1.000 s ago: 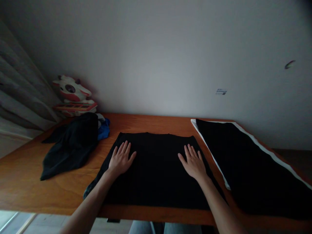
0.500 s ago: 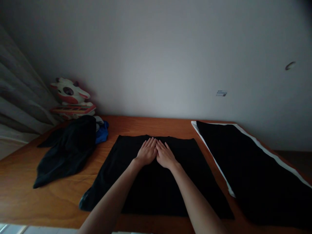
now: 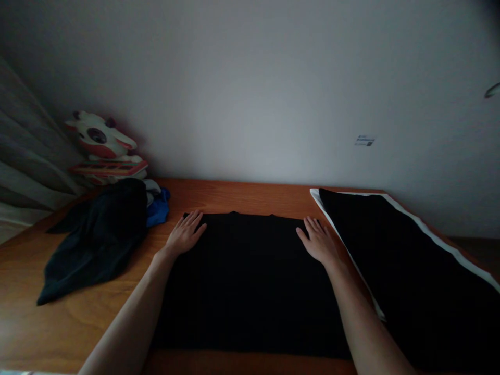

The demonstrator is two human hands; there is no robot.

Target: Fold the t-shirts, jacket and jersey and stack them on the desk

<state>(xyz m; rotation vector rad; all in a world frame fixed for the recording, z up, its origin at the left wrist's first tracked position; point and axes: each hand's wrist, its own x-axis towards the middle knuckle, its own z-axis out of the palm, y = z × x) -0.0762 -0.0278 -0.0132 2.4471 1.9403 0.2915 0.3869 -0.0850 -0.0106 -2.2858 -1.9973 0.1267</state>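
Note:
A black piece of cloth (image 3: 250, 281), perhaps a folded garment, lies flat on the wooden table (image 3: 234, 195) in front of me. My left hand (image 3: 185, 233) rests palm down on its far left corner, fingers stretched out. On the far right corner lies my right hand (image 3: 317, 240), also flat with the fingers spread. Neither hand grips anything. My forearms cover parts of the cloth's left and right edges.
At the right lies a larger black cloth (image 3: 406, 250) over a white one showing along its edges. A crumpled dark garment (image 3: 101, 229) and a blue cloth (image 3: 158, 208) are on the left. Behind them stands a cow-shaped toy (image 3: 103, 138) beside a curtain (image 3: 31, 140).
My hands have slid apart from the middle of the cloth out to its two far corners. The cloth's surface and left side look flatter. The view has shifted slightly.

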